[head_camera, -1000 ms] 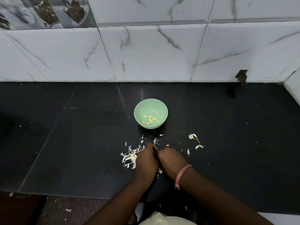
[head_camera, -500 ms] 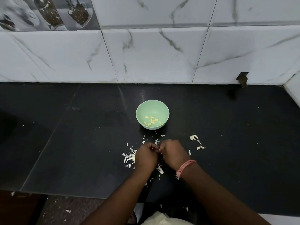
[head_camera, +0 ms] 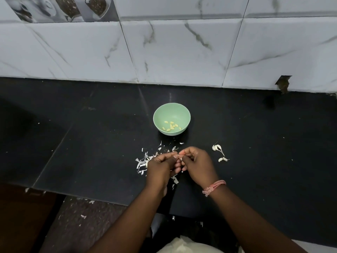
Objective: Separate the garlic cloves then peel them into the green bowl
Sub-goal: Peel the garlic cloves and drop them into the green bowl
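Hands [head_camera: 179,164] near counter edge [head_camera: 109,202], green bowl [head_camera: 158,115] beyond

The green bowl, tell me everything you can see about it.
The green bowl is small, round and pale mint, smooth and matte, plastic by the look of it. It stands upright on the black counter, just beyond the hands and apart from them. At its bottom lie about ten yellowish peeled cloves. White garlic skins are scattered on the counter in front of it; none visibly touches it.
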{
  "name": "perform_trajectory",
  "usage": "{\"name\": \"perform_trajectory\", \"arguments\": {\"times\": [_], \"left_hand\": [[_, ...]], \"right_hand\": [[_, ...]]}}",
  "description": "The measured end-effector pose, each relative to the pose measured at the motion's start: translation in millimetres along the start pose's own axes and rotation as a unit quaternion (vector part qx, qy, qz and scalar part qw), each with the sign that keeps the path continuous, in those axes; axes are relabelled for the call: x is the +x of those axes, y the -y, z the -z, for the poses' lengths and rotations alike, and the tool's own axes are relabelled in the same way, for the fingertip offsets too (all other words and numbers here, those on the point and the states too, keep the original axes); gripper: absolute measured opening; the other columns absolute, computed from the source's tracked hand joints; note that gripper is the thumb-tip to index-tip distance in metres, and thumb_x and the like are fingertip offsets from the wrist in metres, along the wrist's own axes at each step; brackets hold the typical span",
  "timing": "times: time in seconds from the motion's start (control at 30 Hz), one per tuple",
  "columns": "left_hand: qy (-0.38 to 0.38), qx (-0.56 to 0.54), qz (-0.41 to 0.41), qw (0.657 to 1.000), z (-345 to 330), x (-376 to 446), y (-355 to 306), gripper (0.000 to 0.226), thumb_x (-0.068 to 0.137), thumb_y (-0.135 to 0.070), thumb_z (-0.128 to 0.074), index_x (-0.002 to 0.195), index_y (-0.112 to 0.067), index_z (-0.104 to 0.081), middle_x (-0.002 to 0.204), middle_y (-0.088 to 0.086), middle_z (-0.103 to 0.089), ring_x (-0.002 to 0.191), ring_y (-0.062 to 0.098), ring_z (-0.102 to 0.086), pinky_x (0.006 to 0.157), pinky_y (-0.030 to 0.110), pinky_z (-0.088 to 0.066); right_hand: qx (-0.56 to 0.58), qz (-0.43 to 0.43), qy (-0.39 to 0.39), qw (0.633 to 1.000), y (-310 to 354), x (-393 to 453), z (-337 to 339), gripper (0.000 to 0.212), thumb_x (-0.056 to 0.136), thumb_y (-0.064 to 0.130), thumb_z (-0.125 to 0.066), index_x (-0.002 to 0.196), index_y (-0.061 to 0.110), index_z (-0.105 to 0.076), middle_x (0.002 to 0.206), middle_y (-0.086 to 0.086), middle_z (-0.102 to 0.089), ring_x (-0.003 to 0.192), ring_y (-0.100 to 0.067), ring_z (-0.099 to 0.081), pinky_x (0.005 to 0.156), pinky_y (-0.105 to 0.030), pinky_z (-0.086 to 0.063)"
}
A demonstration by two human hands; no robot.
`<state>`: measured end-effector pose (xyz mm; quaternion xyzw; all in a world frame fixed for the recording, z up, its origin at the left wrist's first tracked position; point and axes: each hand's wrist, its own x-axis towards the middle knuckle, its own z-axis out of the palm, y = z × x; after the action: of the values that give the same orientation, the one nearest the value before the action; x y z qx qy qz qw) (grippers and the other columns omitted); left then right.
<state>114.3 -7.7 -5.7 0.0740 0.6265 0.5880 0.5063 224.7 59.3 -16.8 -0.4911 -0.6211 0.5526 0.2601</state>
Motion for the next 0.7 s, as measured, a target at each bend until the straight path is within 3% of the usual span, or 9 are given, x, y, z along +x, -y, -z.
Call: {"name": "perform_trajectory", "arguments": {"times": [0.17,0.3,0.5,0.7], "left_hand": [[-0.006,-0.105,0.053,0.993,2,-5,-7,0.004,0.092,0.001,-0.067,0.093,0.001,-0.071,0.074,0.013,-0.071,0.064,0.014,-0.069,0.060,0.021,-0.059],[0.014,-0.097,0.050,0.994,12,-2,-15,0.003,0.091,0.003,-0.066,0.091,0.003,-0.069,0.073,0.012,-0.072,0.064,0.015,-0.069,0.065,0.021,-0.061],[0.058,-0.075,0.033,0.995,30,4,-30,0.007,0.094,0.005,-0.061,0.093,0.004,-0.068,0.074,0.012,-0.072,0.065,0.014,-0.068,0.067,0.022,-0.060],[0.101,-0.067,0.071,0.990,41,9,-37,0.012,0.098,0.002,-0.056,0.092,0.001,-0.066,0.073,0.011,-0.068,0.060,0.012,-0.063,0.057,0.020,-0.057]], "right_hand": [[-0.036,0.062,-0.011,0.997,-6,-12,-9,0.021,0.089,0.000,-0.068,0.101,0.015,-0.076,0.094,0.004,-0.075,0.083,-0.008,-0.072,0.077,-0.029,-0.061],[0.011,0.035,-0.047,0.998,2,-17,-19,0.016,0.092,0.001,-0.067,0.097,0.012,-0.077,0.083,0.000,-0.078,0.073,-0.017,-0.074,0.071,-0.033,-0.063],[0.113,0.000,-0.110,0.987,17,-20,-42,0.010,0.092,-0.004,-0.067,0.094,0.004,-0.074,0.077,-0.011,-0.076,0.058,-0.014,-0.066,0.059,-0.022,-0.056],[0.104,0.013,-0.114,0.988,23,-25,-53,0.021,0.094,-0.007,-0.061,0.088,0.009,-0.073,0.077,-0.010,-0.074,0.058,-0.010,-0.066,0.059,-0.020,-0.055]]}}
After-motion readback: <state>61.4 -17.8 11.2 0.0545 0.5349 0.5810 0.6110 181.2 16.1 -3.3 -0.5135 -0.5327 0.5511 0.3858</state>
